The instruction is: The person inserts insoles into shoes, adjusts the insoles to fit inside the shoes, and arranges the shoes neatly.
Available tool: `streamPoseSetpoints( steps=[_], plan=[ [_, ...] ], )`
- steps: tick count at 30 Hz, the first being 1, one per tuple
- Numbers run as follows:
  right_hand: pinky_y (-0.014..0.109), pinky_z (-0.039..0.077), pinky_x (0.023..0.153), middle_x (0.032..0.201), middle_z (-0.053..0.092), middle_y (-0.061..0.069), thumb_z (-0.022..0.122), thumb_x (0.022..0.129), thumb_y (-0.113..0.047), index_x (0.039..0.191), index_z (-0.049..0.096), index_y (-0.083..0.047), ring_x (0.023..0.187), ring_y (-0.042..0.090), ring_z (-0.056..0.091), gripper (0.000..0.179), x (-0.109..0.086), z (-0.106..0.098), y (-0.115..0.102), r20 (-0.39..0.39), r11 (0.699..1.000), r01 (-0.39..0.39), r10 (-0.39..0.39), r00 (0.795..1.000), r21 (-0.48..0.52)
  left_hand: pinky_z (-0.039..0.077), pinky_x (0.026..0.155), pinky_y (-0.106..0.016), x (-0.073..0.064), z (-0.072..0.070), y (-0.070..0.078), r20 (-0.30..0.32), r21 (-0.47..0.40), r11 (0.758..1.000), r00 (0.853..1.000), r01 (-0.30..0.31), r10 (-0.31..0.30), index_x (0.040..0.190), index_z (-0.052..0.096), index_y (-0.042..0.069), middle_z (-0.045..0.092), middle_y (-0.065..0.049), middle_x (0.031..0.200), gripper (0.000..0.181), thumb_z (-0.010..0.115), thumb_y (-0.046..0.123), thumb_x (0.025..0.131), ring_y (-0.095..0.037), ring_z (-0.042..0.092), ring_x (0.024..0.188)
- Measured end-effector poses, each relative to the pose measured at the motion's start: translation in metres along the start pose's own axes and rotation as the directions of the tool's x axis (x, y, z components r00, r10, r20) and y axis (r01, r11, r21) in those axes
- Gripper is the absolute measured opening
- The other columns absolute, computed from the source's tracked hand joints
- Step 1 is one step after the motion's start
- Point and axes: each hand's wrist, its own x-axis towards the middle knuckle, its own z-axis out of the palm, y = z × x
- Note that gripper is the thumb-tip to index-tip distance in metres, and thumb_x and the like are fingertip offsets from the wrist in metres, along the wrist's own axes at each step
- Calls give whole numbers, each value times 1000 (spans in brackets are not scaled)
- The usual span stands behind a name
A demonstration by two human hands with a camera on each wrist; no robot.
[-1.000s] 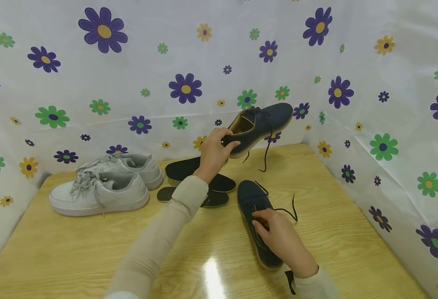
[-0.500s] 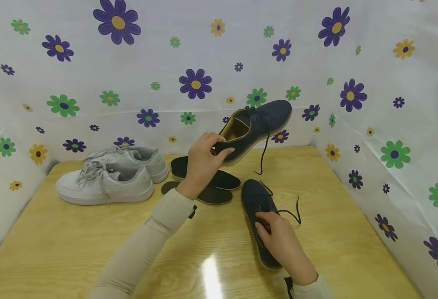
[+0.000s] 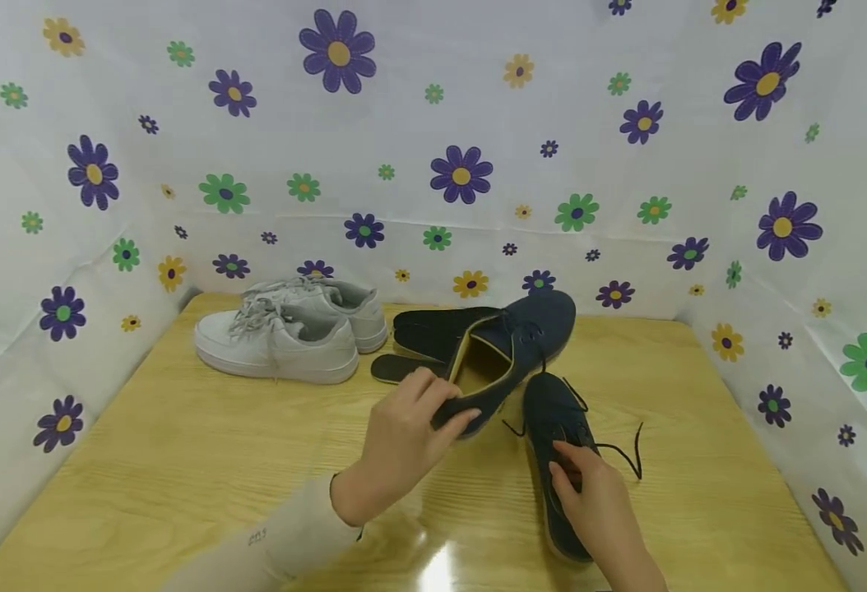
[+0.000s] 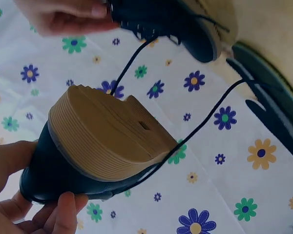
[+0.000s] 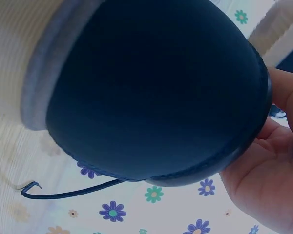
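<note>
Presently, the lower navy shoe (image 3: 550,413) stands on the wooden table (image 3: 670,526), toe pointing away from the person. At its opening is the right hand (image 3: 592,489), thumb and forefinger curled; fingertip contact is obscured, so whether they clamp the collar cannot be told. Just left of the lower shoe, the left hand (image 3: 407,432) has the raised navy shoe (image 3: 540,322) clamped by the heel between thumb and fingers. That shoe is tilted, its toe extending beyond the lower shoe; toe contact cannot be determined. Left of and beyond the lower shoe, dark flat pieces (image 3: 428,329) are partly hidden by the raised shoe, their number unclear. Farther left of the lower shoe sit white sneakers (image 3: 289,353), the rear one partly covered by the front one
</note>
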Motion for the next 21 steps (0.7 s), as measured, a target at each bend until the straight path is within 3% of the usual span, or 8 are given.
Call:
streamPoseSetpoints(
  steps=[5, 8, 12, 15, 17, 19, 21],
  plan=[
    [30, 55, 64, 100, 68, 16, 65, 89, -3, 117, 64, 5, 80, 23, 68, 29, 0, 2, -4, -4, 1000, -16, 16, 1000, -3, 39, 51, -14, -29, -17, 14, 38, 16, 999, 999, -36, 35, 82, 60, 8, 49, 2, 73, 34, 88, 21, 67, -7, 43, 56],
    [31, 55, 65, 99, 68, 16, 65, 89, -3, 116, 64, 6, 79, 23, 67, 28, -1, 3, -6, -20, 1000, -2, 2, 1000, -12, 38, 52, -11, -42, -23, 20, 58, 3, 999, 997, -53, 53, 81, 59, 9, 49, 3, 73, 29, 83, 25, 76, -6, 44, 58],
    [30, 52, 62, 95, 64, 14, 64, 89, -2, 110, 66, 6, 75, 21, 63, 22, -8, 6, -13, -129, 998, 29, -37, 991, -63, 37, 53, -9, -60, -25, 26, 60, -18, 996, 995, -82, 83, 80, 58, 11, 49, 4, 73, 25, 68, 32, 90, -5, 43, 58],
    [27, 49, 59, 88, 63, 7, 64, 91, -7, 102, 70, 2, 70, 15, 59, 16, -19, 12, -26, -189, 999, 20, -25, 982, -28, 36, 54, -7, -72, -22, 31, 57, -14, 995, 993, -103, 103, 77, 57, 12, 47, 4, 71, 29, 58, 35, 95, -4, 41, 57],
    [24, 49, 58, 86, 66, 3, 63, 94, -17, 103, 71, 0, 66, 12, 60, 21, -26, 16, -35, -119, 997, -18, 27, 993, 72, 33, 53, -6, -79, -19, 33, 53, 1, 993, 991, -120, 120, 75, 56, 13, 45, 5, 70, 30, 55, 35, 96, -2, 38, 57],
    [23, 51, 58, 87, 69, 5, 58, 97, -26, 107, 69, 1, 66, 11, 64, 31, -30, 20, -42, 23, 980, -71, 68, 997, 187, 31, 52, -6, -85, -14, 36, 52, 28, 991, 990, -130, 128, 73, 54, 14, 43, 6, 69, 32, 53, 36, 97, -1, 36, 56],
    [26, 54, 60, 91, 71, 11, 52, 99, -35, 113, 65, 5, 68, 15, 68, 45, -32, 22, -44, 167, 948, -154, 111, 980, 277, 29, 51, -6, -91, -9, 40, 61, 55, 990, 990, -129, 126, 72, 53, 15, 41, 7, 68, 34, 50, 37, 98, -1, 35, 55]
  ],
)
